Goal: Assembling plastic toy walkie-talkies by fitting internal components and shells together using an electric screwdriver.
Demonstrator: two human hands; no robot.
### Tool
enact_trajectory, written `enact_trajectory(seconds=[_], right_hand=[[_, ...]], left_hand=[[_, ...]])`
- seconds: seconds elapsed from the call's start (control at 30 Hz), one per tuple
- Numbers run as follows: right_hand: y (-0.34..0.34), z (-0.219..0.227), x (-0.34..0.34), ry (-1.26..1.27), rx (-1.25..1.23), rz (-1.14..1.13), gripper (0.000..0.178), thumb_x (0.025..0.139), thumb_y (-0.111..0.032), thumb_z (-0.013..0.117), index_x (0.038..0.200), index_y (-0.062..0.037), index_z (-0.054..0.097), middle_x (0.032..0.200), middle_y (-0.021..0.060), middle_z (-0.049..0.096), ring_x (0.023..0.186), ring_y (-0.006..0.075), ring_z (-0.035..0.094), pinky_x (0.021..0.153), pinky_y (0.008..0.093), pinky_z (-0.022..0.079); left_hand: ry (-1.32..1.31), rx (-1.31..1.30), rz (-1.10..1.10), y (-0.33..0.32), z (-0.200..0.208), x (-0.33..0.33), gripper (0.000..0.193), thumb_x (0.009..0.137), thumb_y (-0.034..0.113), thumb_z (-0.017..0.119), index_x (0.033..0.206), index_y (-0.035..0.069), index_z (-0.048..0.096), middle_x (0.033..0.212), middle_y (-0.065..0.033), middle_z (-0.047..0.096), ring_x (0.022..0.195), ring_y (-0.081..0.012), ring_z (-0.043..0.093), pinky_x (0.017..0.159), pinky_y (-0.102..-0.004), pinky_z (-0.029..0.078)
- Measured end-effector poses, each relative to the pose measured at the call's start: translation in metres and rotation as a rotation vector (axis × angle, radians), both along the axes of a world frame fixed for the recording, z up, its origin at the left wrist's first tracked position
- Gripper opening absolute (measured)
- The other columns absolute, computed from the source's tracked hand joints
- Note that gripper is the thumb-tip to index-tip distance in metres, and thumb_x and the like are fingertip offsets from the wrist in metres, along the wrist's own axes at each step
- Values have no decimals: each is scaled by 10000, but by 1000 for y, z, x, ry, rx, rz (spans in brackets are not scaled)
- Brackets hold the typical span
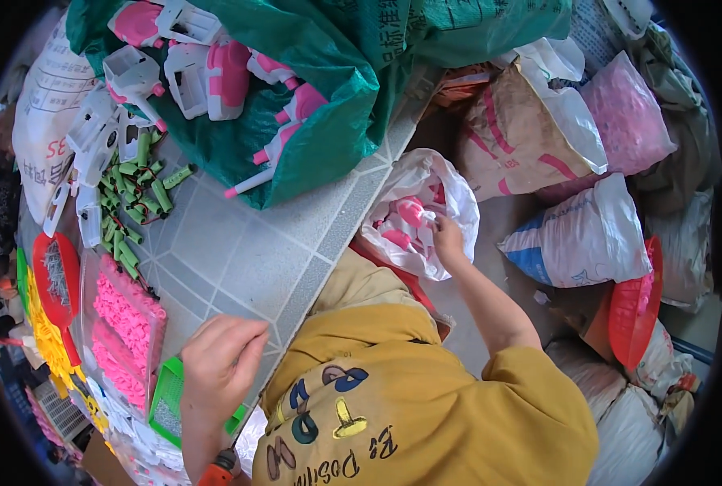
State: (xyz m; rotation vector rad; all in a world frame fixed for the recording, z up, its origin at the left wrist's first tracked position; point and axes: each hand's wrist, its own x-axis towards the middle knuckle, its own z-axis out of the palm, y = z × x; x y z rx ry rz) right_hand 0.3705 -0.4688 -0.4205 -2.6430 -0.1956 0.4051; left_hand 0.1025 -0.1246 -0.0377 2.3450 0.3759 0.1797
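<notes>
My right hand (pixel 448 240) reaches into an open white plastic bag (pixel 463 190), its fingers closed on a pink-and-white plastic part (pixel 412 212). More parts like it lie in the bag. Over the near edge of the tiled table (pixel 239 251) is my left hand (pixel 225 360), its fingers curled and thumb pressed in. What it holds, if anything, is hidden. Beside it stands a green tray (pixel 167 397) with small metal pieces. A green woven sack (pixel 328 138) on the table holds several pink-and-white plastic housings (pixel 228 79) with handles.
Green battery packs with wires (pixel 138 186) are heaped by white housings (pixel 93 134). Toward the left lie a clear box of small pink parts (pixel 122 336), a red scoop of screws (pixel 56 279) and yellow parts (pixel 46 336). Filled sacks (pixel 580 235) and a red basin (pixel 638 312) crowd the right.
</notes>
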Motion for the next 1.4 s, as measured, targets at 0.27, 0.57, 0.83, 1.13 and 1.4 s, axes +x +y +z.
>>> enact_trajectory(seconds=[0.27, 0.57, 0.83, 1.13, 1.4], right_hand=[[17, 295, 19, -64, 266, 670, 203, 817, -107, 778, 983, 1, 736, 829, 146, 643, 774, 343, 640, 680, 409, 512], [107, 405, -19, 189, 663, 1032, 167, 834, -154, 802, 909, -22, 732, 778, 104, 659, 705, 292, 640, 635, 372, 477], [152, 371, -55, 330, 1016, 883, 301, 949, -103, 737, 1202, 11, 620, 1004, 76, 677, 882, 151, 655, 795, 309, 544], [184, 367, -57, -366, 754, 1261, 316, 793, -84, 789, 1070, -45, 642, 953, 96, 637, 815, 310, 604, 691, 416, 455], [185, 370, -63, 95, 1079, 976, 365, 955, -269, 740, 1170, 6, 632, 1011, 136, 655, 948, 308, 652, 817, 369, 520]], left_hand=[[-21, -9, -124, -1, -2, -2, 284, 786, 15, 812, 1054, 11, 718, 970, -153, 722, 852, -318, 706, 750, -396, 562], [-50, -303, -184, -35, 13, 21, 652, 832, 244, 864, 1369, 17, 573, 1203, -208, 681, 1095, -378, 686, 926, -426, 556], [-148, -678, 117, -14, -3, -8, 546, 892, 187, 830, 1346, 7, 586, 1154, -103, 714, 1056, -163, 677, 924, -313, 531], [-169, -680, 106, -3, -12, -12, 545, 880, 145, 831, 1350, 8, 591, 1177, -104, 709, 1079, -161, 672, 942, -312, 531], [-98, -517, 106, -4, 5, -7, 562, 849, 154, 851, 1342, 44, 604, 1189, -146, 708, 1059, -227, 706, 922, -331, 547]])
